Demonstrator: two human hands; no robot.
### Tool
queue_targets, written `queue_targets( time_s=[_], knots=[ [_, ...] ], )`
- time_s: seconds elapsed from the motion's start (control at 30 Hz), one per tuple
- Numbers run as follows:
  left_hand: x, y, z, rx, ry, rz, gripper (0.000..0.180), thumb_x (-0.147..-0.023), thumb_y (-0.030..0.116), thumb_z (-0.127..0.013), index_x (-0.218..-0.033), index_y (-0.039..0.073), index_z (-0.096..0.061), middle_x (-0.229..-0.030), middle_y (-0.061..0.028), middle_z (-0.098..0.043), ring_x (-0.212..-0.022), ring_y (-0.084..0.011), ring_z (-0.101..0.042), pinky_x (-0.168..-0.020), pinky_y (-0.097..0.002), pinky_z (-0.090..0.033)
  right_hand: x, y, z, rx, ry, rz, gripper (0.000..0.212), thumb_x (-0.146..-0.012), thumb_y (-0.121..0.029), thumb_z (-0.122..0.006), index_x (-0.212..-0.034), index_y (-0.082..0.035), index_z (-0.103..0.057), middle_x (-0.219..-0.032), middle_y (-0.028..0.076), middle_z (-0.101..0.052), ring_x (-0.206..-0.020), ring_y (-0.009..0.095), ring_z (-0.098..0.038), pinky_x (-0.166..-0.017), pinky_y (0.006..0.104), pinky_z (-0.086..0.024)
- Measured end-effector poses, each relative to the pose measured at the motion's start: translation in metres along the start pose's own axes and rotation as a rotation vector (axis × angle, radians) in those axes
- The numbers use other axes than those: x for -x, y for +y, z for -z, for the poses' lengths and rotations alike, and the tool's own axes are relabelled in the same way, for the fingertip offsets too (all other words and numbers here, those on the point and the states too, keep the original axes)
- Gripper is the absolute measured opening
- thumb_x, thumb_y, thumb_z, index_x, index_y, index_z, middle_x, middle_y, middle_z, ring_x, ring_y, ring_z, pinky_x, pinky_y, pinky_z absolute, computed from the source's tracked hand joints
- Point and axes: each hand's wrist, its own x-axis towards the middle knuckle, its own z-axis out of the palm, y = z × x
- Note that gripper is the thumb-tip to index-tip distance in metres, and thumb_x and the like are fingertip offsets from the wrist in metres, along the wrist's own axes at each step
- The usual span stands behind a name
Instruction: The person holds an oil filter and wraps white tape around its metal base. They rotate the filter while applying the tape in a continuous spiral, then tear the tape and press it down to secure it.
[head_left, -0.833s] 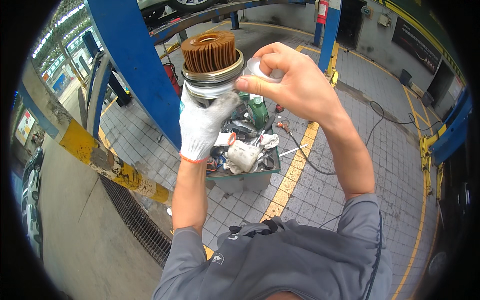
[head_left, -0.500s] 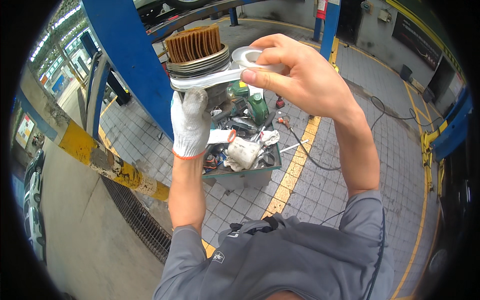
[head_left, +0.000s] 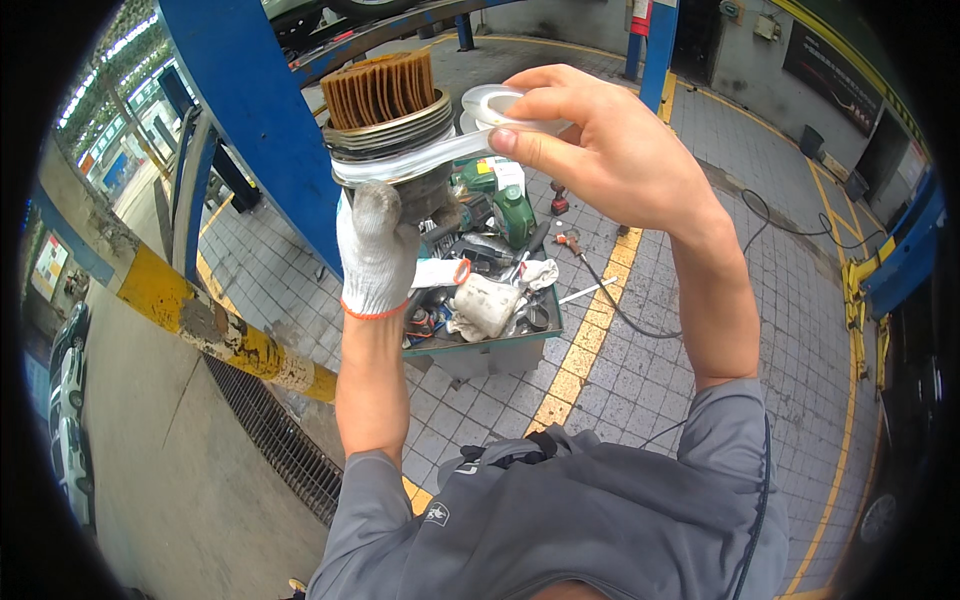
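My left hand (head_left: 378, 255), in a white knitted glove with an orange cuff, grips a dark, grimy filter housing (head_left: 425, 197) from below, thumb up against its side. Out of the housing's top stands a brown pleated filter element (head_left: 378, 92). White tape (head_left: 400, 166) is wound around the housing's ridged upper rim. From there a strip runs across to a roll of white tape (head_left: 478, 105). My bare right hand (head_left: 620, 150) pinches that roll between thumb and fingers, to the right of the housing. Some fingers of both hands are hidden.
Below my hands is a tool bin (head_left: 490, 347) heaped with tools, rags and a green bottle (head_left: 515, 215). A red power tool (head_left: 559, 200) and a black hose (head_left: 625, 318) lie on the tiles. A blue lift post (head_left: 255, 120) rises close by my left; a yellow post (head_left: 220, 320) slants past.
The filter housing and my left hand have shifted slightly left. My right hand and the tape roll stay almost in place, with the strip still stretched between roll and housing.
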Motion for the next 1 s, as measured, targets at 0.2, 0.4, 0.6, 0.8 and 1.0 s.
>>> queue_targets(
  time_s=[0.2, 0.4, 0.6, 0.8, 1.0],
  knots=[
    [0.002, 0.008, -0.001, -0.007, 0.008, 0.006, 0.097, -0.09, 0.09, -0.061, -0.141, 0.008, -0.065, -0.109, -0.0103, -0.079, -0.083, -0.0177, -0.073, -0.067, -0.0332, -0.053, -0.002, -0.002, 0.006, 0.184, 0.04, -0.013, 0.047, -0.094, -0.044, -0.089, -0.088, 0.001, -0.08, -0.124, 0.013, -0.074, -0.088, 0.016, -0.072, -0.073, 0.03, -0.057],
    [-0.001, 0.012, 0.002, 0.044, -0.098, 0.016, 0.108, -0.085, 0.097, -0.059, -0.142, 0.005, -0.062, -0.105, -0.013, -0.077, -0.076, -0.0149, -0.069, -0.057, -0.0275, -0.049, -0.004, -0.005, 0.006, 0.062, -0.019, -0.04, 0.063, -0.09, -0.057, -0.086, -0.089, 0.006, -0.08, -0.125, 0.021, -0.076, -0.104, 0.035, -0.076, -0.088, 0.0409, -0.06],
    [0.001, 0.015, -0.012, 0.126, -0.024, 0.009, 0.117, -0.078, 0.101, -0.062, -0.146, 0.005, -0.058, -0.107, -0.0148, -0.077, -0.077, -0.0152, -0.072, -0.054, -0.0253, -0.053, -0.005, -0.008, -0.003, -0.006, -0.031, -0.014, 0.062, -0.094, -0.05, -0.088, -0.07, 0.0, -0.06, -0.121, 0.012, -0.074, -0.088, 0.015, -0.068, -0.073, 0.0313, -0.054],
    [0.001, 0.013, -0.011, 0.12, -0.014, -0.005, 0.121, -0.076, 0.101, -0.062, -0.149, 0.005, -0.056, -0.107, -0.0152, -0.077, -0.079, -0.0155, -0.075, -0.052, -0.0224, -0.055, -0.001, -0.011, 0.0, 0.036, 0.005, -0.003, 0.063, -0.091, -0.055, -0.087, -0.077, 0.004, -0.069, -0.119, 0.02, -0.075, -0.101, 0.033, -0.074, -0.084, 0.0414, -0.058],
    [0.0, 0.013, -0.007, 0.154, -0.095, 0.025, 0.124, -0.077, 0.103, -0.058, -0.152, 0.005, -0.054, -0.109, -0.0149, -0.077, -0.068, -0.0152, -0.071, -0.049, -0.0235, -0.055, -0.005, -0.014, -0.005, 0.029, 0.003, -0.026, 0.059, -0.092, -0.044, -0.091, -0.069, -0.002, -0.056, -0.117, 0.011, -0.073, -0.09, 0.016, -0.066, -0.073, 0.0329, -0.052]
  ],
)
